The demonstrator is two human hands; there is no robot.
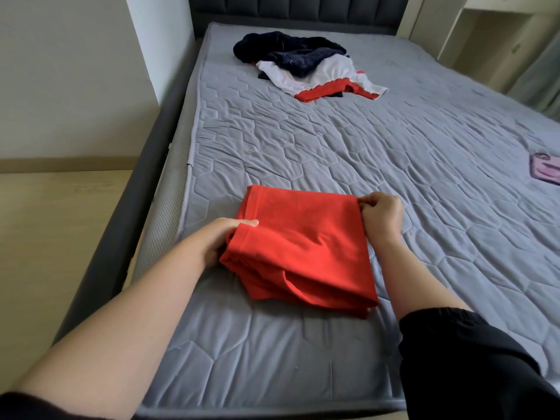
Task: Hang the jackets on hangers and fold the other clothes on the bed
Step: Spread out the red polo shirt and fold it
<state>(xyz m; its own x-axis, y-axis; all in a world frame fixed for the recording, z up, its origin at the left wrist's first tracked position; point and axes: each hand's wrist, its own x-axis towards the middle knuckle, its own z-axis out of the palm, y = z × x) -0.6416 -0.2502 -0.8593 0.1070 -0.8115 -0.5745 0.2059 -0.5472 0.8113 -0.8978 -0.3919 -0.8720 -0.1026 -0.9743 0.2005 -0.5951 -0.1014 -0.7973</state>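
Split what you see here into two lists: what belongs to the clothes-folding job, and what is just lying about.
Part of the job: folded red cloth garment, gripped by the left hand and pinched by the right hand; heap of unfolded navy, white and red clothes farther up; grey quilted mattress.
Just lying about: flat pink-purple item at the mattress's right edge; cream built-in shelves.

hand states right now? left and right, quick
Left hand: closed, gripping the left edge of the folded red garment.
Right hand: closed, pinching the garment's far right corner.
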